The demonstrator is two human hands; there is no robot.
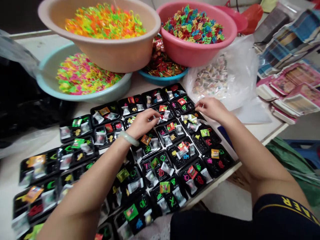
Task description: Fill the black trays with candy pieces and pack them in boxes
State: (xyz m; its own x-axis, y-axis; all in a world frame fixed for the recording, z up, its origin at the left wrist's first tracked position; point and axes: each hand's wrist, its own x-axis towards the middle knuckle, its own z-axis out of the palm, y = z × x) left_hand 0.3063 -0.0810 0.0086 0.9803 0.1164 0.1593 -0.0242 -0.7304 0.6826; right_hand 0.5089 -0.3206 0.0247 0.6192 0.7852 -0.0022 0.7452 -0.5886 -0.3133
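Observation:
Rows of black compartment trays (175, 156) lie on the white table, holding small wrapped packets and bright plastic shapes. My left hand (145, 122), with a pale bangle (129, 138) at the wrist, hovers over the middle trays. Its fingers are curled near a white-wrapped piece (166, 115); whatever they may hold is hidden. On the right, my right hand (212, 108) is at the edge of a back tray (183, 106) that has a red packet and a green shape in it. Thumb and fingers there are pinched together, and I cannot make out anything between them.
At the back, a peach basin (120, 53) and a pink basin (197, 53) hold plastic shapes. A pale blue basin (85, 96) and a blue basin (162, 79) stand beneath. A clear bag (242, 66) of small pieces lies right, near stacked printed packs (287, 86).

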